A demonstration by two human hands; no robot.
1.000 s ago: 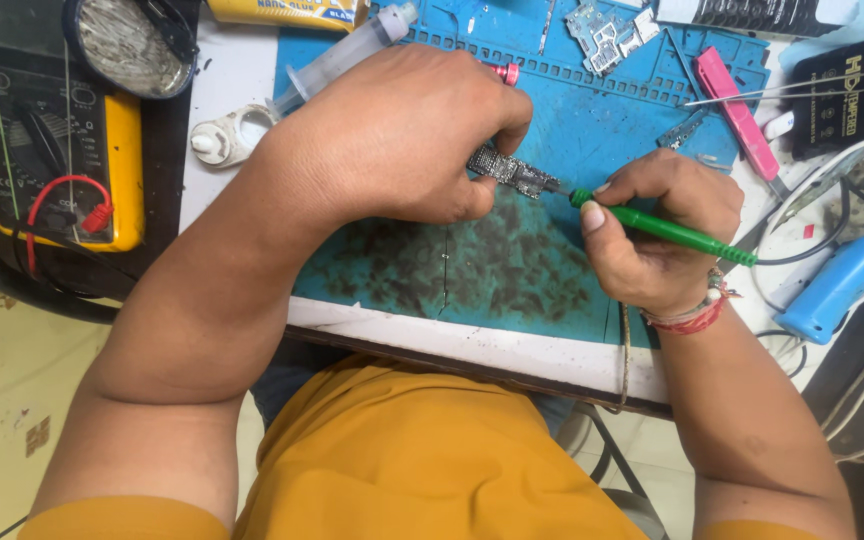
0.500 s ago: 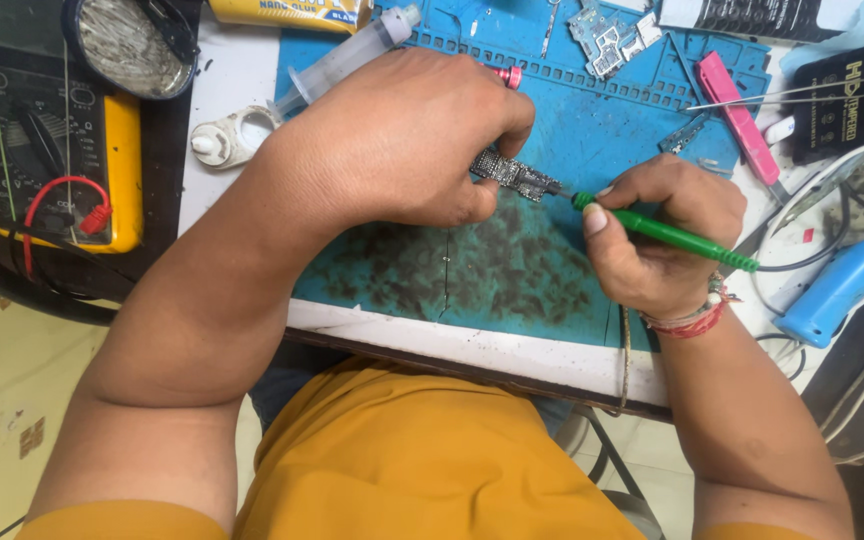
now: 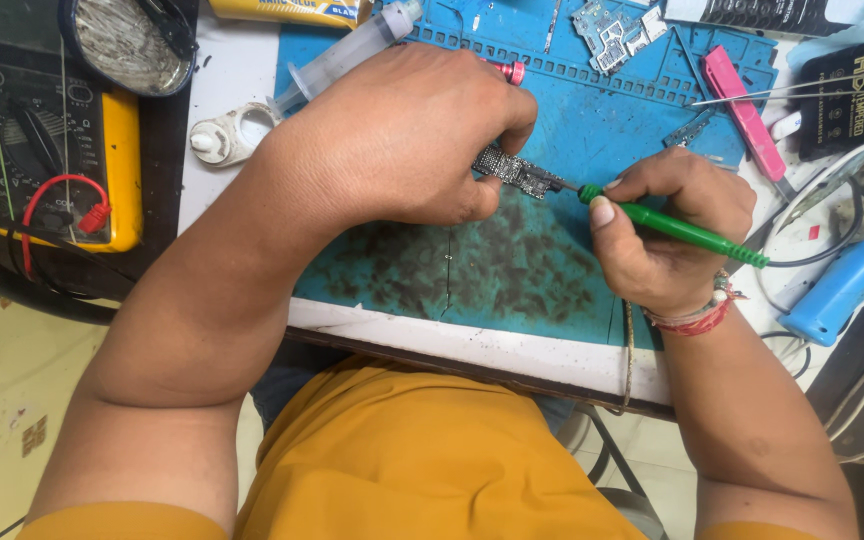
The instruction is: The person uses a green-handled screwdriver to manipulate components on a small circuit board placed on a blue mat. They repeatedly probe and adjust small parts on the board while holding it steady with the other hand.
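Observation:
My left hand (image 3: 402,130) grips a small dark circuit board (image 3: 520,171) by its left end, just above a stained blue work mat (image 3: 512,270). Only the board's right part shows past my fingers. My right hand (image 3: 667,235) holds a thin green-handled tool (image 3: 682,231) like a pen. Its metal tip touches the right end of the board. A red thread band sits on my right wrist.
A yellow multimeter (image 3: 47,150) with red lead lies at left, a round tin (image 3: 127,40) above it. A clear syringe (image 3: 347,58), pink tool (image 3: 742,110), second circuit board (image 3: 612,25), tweezers and a blue handheld tool (image 3: 842,285) with cables surround the mat.
Both hands stay almost in place; the green tool's tip has shifted only slightly against the board's right end.

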